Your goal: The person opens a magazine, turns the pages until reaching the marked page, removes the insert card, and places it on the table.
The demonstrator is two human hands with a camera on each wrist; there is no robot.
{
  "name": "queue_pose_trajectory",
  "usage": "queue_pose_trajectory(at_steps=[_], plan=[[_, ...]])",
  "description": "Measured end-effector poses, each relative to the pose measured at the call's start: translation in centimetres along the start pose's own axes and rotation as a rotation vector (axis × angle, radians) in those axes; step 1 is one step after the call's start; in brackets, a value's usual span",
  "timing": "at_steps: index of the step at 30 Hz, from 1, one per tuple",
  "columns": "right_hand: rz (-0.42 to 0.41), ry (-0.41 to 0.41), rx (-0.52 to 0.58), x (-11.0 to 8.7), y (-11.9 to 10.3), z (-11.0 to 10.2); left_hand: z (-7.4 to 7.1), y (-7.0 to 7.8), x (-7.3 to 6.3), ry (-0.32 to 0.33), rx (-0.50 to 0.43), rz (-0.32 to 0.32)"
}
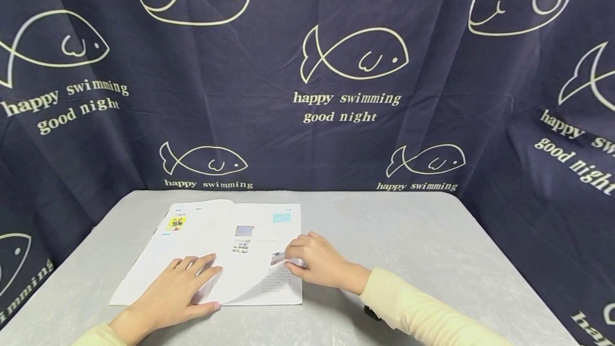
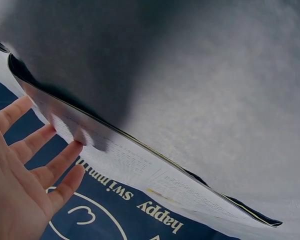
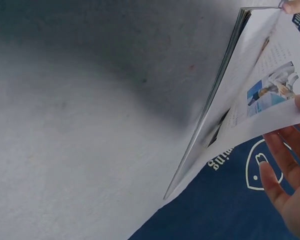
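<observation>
An open book (image 1: 158,276) with white pages lies on the left half of the table in the head view. My left hand (image 1: 175,290) rests with spread fingers on the book's lower left and middle, its thumb by the bottom edge. At the right edge, my right hand (image 1: 322,261) pinches a page (image 1: 254,268) between thumb and fingers. That page curls upward at its lower corner, baring printed text on the sheet beneath. In the right wrist view a colour picture (image 3: 275,87) shows on the lifted page, with the thumb just beside it.
The grey table (image 1: 408,250) extends right of the book. A dark blue curtain (image 1: 355,164) with fish drawings and lettering hangs behind and at both sides. Under the right sleeve (image 1: 408,303) there is a small black object (image 1: 372,313).
</observation>
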State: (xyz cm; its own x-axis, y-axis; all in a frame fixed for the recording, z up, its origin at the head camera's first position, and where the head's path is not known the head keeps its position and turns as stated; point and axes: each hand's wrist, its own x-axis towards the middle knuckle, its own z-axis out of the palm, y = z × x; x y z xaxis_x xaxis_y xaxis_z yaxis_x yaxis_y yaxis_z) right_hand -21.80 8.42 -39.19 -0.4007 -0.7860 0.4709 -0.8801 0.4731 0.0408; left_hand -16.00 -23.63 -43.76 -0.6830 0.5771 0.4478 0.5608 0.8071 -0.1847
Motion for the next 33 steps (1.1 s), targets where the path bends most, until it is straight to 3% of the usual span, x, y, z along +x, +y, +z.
queue_pose_trajectory(at_steps=[9,19,33], plan=[[0.079,0.005,0.017,0.41,-0.50,-0.32,0.03,0.08,0.12,0.004,0.002,-0.004],[0.081,0.034,0.000,0.53,-0.60,-0.37,-0.18,0.21,0.26,0.012,-0.003,-0.001],[0.129,0.015,0.020,0.01,-0.47,-0.59,-0.12,0.11,0.25,0.010,0.009,0.001]])
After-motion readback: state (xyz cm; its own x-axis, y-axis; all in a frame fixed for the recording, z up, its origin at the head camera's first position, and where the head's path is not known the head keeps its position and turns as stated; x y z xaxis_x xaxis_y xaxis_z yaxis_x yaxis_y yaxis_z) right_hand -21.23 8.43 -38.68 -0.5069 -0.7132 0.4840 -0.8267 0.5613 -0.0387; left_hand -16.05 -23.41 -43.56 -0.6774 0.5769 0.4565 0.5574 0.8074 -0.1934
